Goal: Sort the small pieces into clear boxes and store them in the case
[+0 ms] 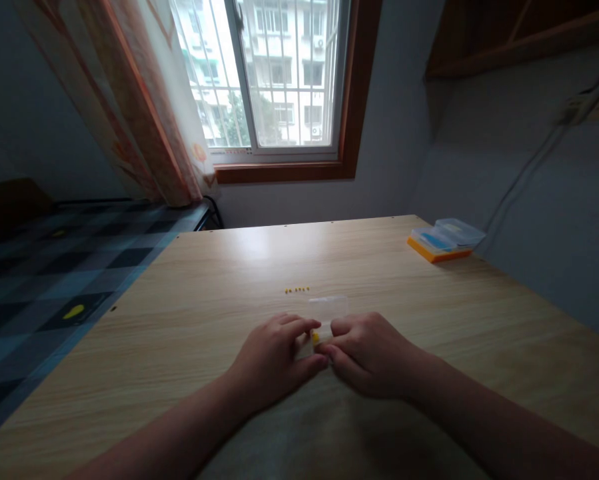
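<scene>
A small clear plastic box [328, 308] stands on the table between my hands, its lid raised at the far side. Small yellow pieces [316, 338] lie inside at its left end. My left hand [279, 350] grips the left end of the box with thumb and fingers. My right hand [372, 353] is at the right side, its index finger reaching into the box and its other fingers curled; whether it pinches a piece is hidden. Just beyond the box, several tiny yellow beads [297, 289] form a short row on the wood.
The light wooden table [204, 280] runs back toward a wall below a barred window [289, 73]. At its far right corner sit clear plastic cases with an orange base [436, 252]. A bed with a checked cover [79, 267] adjoins the left edge. A shelf [524, 40] hangs at upper right.
</scene>
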A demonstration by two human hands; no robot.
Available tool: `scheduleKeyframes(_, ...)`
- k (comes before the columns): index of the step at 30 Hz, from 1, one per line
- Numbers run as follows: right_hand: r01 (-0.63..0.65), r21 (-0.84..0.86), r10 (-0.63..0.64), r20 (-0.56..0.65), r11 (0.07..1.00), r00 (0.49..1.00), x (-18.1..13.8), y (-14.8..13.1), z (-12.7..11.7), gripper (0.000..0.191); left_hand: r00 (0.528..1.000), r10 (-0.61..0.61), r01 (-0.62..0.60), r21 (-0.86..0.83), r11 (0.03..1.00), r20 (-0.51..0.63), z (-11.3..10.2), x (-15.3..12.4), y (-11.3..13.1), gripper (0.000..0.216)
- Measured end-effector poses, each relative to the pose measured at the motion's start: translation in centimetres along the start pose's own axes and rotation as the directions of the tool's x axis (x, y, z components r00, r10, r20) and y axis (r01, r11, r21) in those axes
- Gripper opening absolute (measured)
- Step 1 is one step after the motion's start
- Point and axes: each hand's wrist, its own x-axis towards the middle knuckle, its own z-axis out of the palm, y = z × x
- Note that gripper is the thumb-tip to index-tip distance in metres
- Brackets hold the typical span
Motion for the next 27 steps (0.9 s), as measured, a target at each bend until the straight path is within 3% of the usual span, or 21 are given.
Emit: scheduleKeyframes(27,-0.031,0.035,0.031,-0.007,0.999,0.999,0.23,0.16,0.03,0.037,1.000,-0.016,0.016,0.006,1.000,0.013,-0.21,0.15,0.18,0.038)
